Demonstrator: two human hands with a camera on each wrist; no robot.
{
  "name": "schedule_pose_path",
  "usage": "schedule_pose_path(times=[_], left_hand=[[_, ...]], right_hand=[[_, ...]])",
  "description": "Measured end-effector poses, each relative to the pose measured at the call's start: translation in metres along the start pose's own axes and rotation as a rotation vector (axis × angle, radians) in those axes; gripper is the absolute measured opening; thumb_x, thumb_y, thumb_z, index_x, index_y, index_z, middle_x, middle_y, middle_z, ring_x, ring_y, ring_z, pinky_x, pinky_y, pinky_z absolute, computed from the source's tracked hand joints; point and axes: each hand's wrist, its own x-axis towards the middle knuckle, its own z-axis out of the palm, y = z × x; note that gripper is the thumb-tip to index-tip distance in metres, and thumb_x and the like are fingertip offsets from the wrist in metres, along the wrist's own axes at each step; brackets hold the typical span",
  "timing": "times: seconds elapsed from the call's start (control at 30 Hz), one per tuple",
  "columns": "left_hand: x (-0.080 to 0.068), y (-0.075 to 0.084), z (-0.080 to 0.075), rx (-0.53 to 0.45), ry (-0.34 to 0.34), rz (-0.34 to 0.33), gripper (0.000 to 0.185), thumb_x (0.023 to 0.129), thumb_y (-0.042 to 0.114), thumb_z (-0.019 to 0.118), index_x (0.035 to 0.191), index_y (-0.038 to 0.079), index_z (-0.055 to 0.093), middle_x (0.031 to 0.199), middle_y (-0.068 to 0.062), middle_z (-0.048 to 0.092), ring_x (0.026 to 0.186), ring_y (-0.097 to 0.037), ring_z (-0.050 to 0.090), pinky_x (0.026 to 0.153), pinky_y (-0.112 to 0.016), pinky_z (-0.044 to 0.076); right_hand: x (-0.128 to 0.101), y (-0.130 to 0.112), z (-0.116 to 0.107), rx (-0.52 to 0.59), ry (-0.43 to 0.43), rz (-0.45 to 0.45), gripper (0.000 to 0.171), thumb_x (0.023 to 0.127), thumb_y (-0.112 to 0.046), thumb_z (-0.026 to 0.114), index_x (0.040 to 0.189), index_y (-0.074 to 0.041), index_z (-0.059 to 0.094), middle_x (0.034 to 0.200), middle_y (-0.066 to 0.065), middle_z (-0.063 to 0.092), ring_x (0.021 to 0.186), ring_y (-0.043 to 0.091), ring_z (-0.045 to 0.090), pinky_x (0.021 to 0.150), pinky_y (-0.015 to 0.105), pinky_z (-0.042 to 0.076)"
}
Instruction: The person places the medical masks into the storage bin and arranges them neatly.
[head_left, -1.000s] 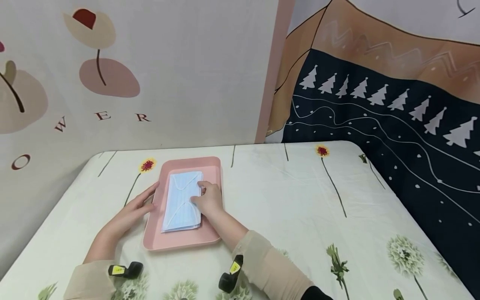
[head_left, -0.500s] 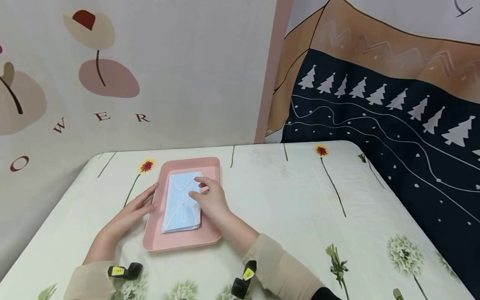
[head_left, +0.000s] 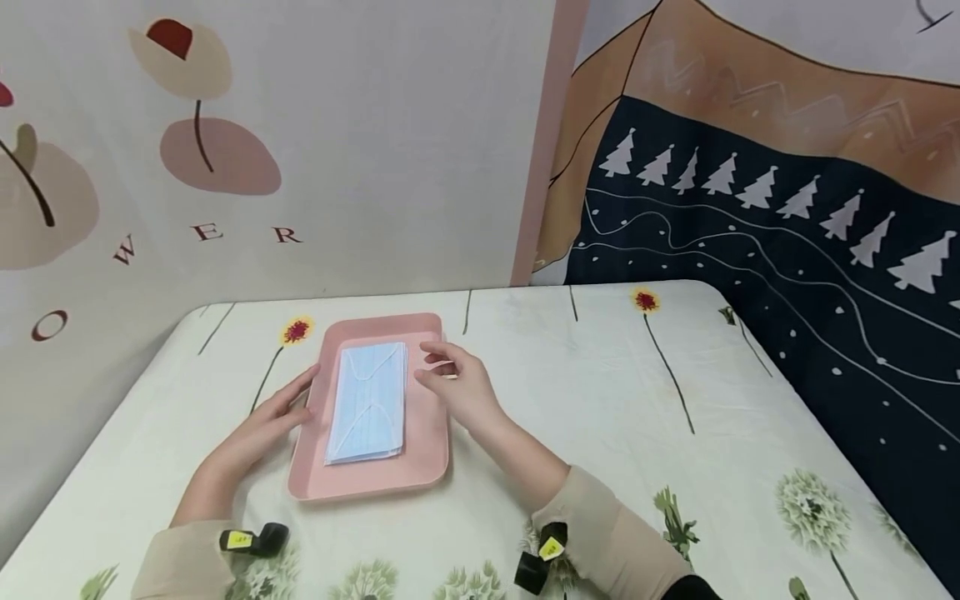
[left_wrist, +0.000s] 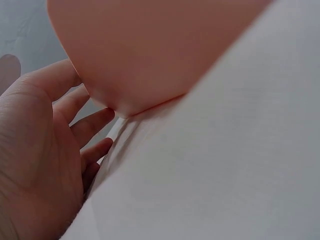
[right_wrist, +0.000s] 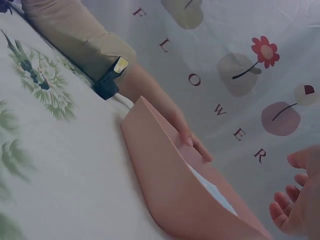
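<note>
A pink rectangular tray (head_left: 420,467) lies on the table, with a stack of light blue face masks (head_left: 367,408) in it, their white ear loops on top. My left hand (head_left: 258,429) rests against the tray's left side with its fingers extended; in the left wrist view the fingertips (left_wrist: 107,114) touch the tray's outer wall (left_wrist: 125,55). Over the tray's right rim hovers my right hand (head_left: 465,387), fingers loosely bent and nothing held. The right wrist view shows this hand (right_wrist: 300,200) apart from the tray (right_wrist: 160,175), where a bit of the masks (right_wrist: 212,187) shows.
A white flower-print cloth (head_left: 570,383) covers the table. Behind it hangs a pale curtain (head_left: 412,167) with printed letters, and a dark tree-print cloth (head_left: 750,242) hangs at the right. A black wrist camera (head_left: 255,540) sits at each sleeve.
My right hand has let go of the masks' right edge and moved right, off the stack to the tray's rim. The left hand, masks and tray look unchanged.
</note>
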Motion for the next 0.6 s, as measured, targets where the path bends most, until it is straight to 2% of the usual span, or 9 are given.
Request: schedule_pose_path(times=[0.2, 0.37, 0.6], left_hand=[[0.001, -0.001, 0.0, -0.008, -0.005, 0.002, 0.071, 0.097, 0.016, 0.057, 0.155, 0.014, 0.016, 0.158, -0.018, 0.009, 0.142, -0.042, -0.001, 0.105, -0.067, 0.004], [0.0, -0.002, 0.001, -0.008, -0.009, -0.002, 0.071, 0.097, 0.017, 0.057, 0.155, 0.015, 0.016, 0.158, -0.019, 0.008, 0.141, -0.042, -0.001, 0.105, -0.068, 0.004], [0.004, -0.001, -0.001, 0.009, -0.014, -0.021, 0.072, 0.097, 0.021, 0.058, 0.155, 0.018, 0.015, 0.158, -0.019, 0.007, 0.142, -0.042, -0.001, 0.105, -0.067, 0.005]], right_hand=[[-0.002, 0.004, -0.031, -0.04, 0.004, -0.044, 0.041, 0.088, -0.006, 0.068, 0.128, -0.001, 0.059, 0.112, 0.014, 0.062, 0.101, 0.027, 0.059, 0.085, 0.034, 0.05], [-0.005, 0.009, -0.063, -0.12, 0.028, -0.069, 0.039, 0.088, -0.007, 0.069, 0.126, -0.004, 0.061, 0.109, 0.009, 0.063, 0.101, 0.022, 0.06, 0.087, 0.034, 0.049], [-0.012, 0.015, -0.114, -0.211, 0.054, -0.08, 0.038, 0.089, -0.008, 0.068, 0.127, -0.005, 0.06, 0.115, 0.009, 0.062, 0.105, 0.022, 0.058, 0.091, 0.039, 0.047]])
